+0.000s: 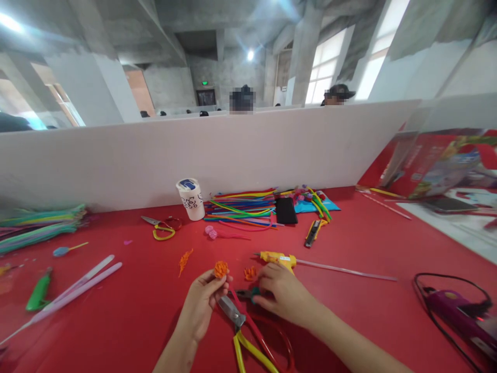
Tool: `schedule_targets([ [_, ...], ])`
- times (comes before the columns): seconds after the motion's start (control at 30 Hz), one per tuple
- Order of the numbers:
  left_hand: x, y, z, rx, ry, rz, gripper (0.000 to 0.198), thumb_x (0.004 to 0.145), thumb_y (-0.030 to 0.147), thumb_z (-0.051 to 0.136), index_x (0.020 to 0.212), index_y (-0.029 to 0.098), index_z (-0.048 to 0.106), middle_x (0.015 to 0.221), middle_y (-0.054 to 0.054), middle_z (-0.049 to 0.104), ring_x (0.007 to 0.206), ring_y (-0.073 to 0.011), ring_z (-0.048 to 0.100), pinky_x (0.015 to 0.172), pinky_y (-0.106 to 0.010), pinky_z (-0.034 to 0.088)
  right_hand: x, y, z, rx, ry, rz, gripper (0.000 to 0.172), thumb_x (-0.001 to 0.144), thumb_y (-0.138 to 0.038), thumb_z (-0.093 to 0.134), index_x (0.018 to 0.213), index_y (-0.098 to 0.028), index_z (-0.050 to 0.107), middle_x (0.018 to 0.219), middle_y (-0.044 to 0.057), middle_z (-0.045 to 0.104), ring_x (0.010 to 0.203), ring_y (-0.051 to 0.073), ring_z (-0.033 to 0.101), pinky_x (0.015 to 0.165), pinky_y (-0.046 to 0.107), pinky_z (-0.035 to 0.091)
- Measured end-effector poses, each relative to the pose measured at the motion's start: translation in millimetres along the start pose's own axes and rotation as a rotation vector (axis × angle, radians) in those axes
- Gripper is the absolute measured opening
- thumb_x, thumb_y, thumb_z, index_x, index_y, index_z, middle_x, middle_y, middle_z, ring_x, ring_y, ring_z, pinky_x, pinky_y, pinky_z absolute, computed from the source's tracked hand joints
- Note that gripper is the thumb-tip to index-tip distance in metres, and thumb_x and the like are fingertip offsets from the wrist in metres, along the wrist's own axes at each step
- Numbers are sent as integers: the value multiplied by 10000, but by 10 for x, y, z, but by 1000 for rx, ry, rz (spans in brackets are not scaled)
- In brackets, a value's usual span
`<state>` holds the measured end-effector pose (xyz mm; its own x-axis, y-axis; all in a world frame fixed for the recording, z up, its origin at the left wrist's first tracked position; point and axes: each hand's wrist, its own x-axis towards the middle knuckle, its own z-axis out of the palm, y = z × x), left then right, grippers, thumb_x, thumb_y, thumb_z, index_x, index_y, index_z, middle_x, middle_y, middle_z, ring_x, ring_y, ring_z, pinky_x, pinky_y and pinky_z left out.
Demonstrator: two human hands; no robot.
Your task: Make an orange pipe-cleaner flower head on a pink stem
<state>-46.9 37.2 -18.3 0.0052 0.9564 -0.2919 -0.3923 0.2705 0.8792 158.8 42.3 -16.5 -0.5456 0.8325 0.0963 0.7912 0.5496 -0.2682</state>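
Note:
My left hand (pixel 204 292) pinches a small orange flower of fuzzy craft stems (pixel 221 269), held up over the red table. My right hand (pixel 281 290) curls its fingers around the teal handle of dark-jawed pliers (pixel 255 295), most of which the hand hides. Just left of its fingertips lies another orange fuzzy piece (pixel 250 273). Behind the hand rests a yellow glue gun (pixel 277 257) with a long clear glue stick out of its back. Below both hands lie yellow-handled pliers (pixel 233 311) and a red looped handle (pixel 289 344), partly overlapping.
Scissors (pixel 163 233), a white cylinder (pixel 190 199), bundled coloured craft stems (pixel 240 207), a black phone-like slab (pixel 286 211) and a cutter (pixel 312 233) lie farther back. A green glue gun (pixel 40 290) is left, a purple power strip (pixel 458 311) right. A white partition (pixel 194 150) stands behind.

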Motion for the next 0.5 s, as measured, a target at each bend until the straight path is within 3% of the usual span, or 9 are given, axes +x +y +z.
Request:
schedule_targets([
  [0.1,-42,9,30,48,-57,40,171,582,238,771,674,111,700,628,-45,685,491,-73,542,454,-155,428,186,-13,26,-7,-22,58,150,872,-271,542,890,-156,636,934,55,625,914,185,566,831,350,443],
  [0.23,-82,39,63,119,-89,105,148,600,248,753,643,117,703,566,-28,655,443,-66,493,414,-161,378,341,-74,119,20,-58,144,273,897,-317,517,1131,-180,545,1158,73,562,957,189,582,807,395,498],
  [0.5,-126,30,82,280,-58,194,138,605,256,707,648,134,659,557,-16,646,405,-69,452,383,-175,348,391,-65,94,279,-66,301,297,894,-321,523,1153,-176,531,1169,77,553,965,196,581,806,404,499],
])
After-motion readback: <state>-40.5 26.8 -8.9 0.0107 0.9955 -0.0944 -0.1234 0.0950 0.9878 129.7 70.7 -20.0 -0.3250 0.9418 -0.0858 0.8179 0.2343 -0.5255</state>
